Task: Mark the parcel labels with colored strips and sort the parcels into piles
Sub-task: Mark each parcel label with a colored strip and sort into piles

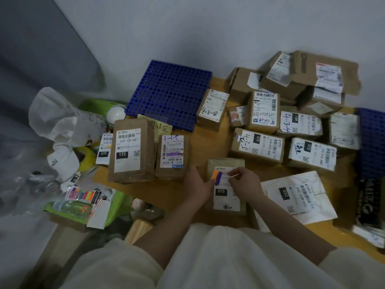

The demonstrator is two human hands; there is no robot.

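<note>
The parcel [227, 187] in work is a small brown carton marked 010. It lies flat at the near edge of the counter [210, 142], between both hands. It looks light and stiff, so I judge it can be taken by its two long sides with one hand; the paper label on top is smooth and should not be pulled.

On the label's upper left corner sit an orange strip [215, 175] and a purple strip [218, 179], touching each other. They are thin, soft and sticky, so they will curl easily and are best taken by a free end. The left hand [198, 184] rests beside the carton, its fingers [210, 181] straight and pressing at the strips. The right hand [245, 183] has its fingers [236, 174] pinched together on something thin and pale over the label; I cannot tell what it is.

To the left, near the counter's left edge, stands a pile with the 122 box [130, 151] and a box [173, 155] that already has a purple mark. At the far right corner many cartons [291, 113] lie heaped. A soft white mailer [298, 197] marked 032 lies by the near right edge.

Beyond the left edge, a green tray [112, 215] holds a pad of coloured strips [85, 195], a pen and some paper. A white bag [60, 117] lies behind it; what is inside is hidden.
</note>
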